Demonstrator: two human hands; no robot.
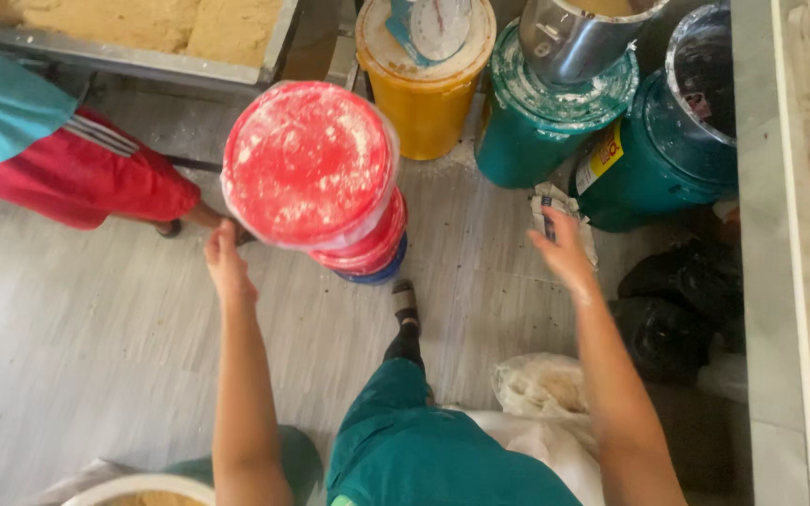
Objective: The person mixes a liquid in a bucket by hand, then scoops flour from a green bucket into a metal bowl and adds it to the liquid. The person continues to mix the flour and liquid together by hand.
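A stack of lidded tubs stands on the floor, topped by a clear tub with a red, flour-dusted lid (308,161). My left hand (226,264) reaches toward its lower left side, fingers apart and holding nothing. My right hand (562,253) stretches out to the right of the stack, holding a crumpled white packet (555,208) near a teal bucket. My leg in green trousers (414,431) and my shoe (406,305) show below the stack.
Behind stand a yellow bucket (428,103) with a dial scale (438,23) on top, and two teal buckets (541,131) (667,159) bearing steel bowls. A metal tray of pale dough (142,28) is top left. Another person in red shorts (77,178) squats left. Black bags (672,300) lie right.
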